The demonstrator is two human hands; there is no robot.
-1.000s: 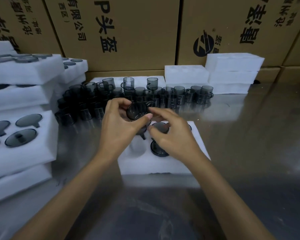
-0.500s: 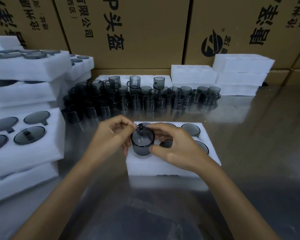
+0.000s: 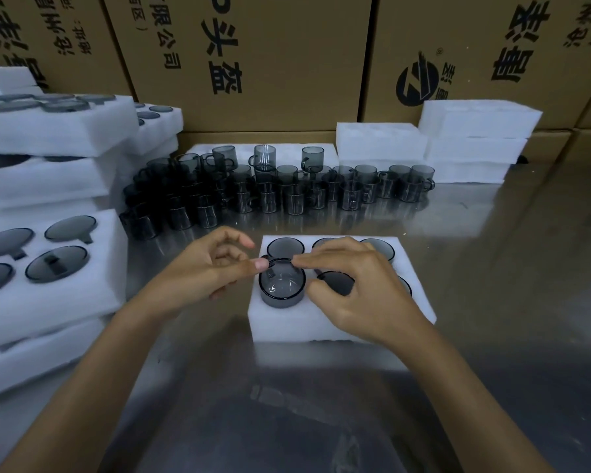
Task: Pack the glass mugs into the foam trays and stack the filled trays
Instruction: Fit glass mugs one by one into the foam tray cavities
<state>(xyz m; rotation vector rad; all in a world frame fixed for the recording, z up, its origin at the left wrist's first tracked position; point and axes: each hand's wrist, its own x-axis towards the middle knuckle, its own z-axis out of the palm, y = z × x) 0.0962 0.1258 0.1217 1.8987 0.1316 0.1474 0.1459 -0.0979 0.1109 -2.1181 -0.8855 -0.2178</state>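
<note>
Both hands meet on 1 smoked-glass mug (image 3: 282, 283): the left hand (image 3: 208, 272) pinches its rim and handle side with thumb and forefinger, a narrow grip, while the right hand (image 3: 355, 291) holds the far rim with fingertips and the thumb beside the wall. A moment earlier the mug was held clear above the foam; now it sits partway down in the front-left pocket of the foam tray (image 3: 325, 327), its upper wall proud of the surface. That suggests seating is nearly finished and only a final press remains.

Largest first: cardboard cartons (image 3: 260, 56) wall off the back. On the left, stacked filled trays (image 3: 58, 285) show mug rims flush in their pockets. Empty foam trays (image 3: 471, 138) are piled at the back right. Loose mugs (image 3: 287, 192) crowd the steel bench (image 3: 492, 268) behind the working tray. In that tray, 5 other pockets appear to hold mugs, though the right hand hides part of them.
</note>
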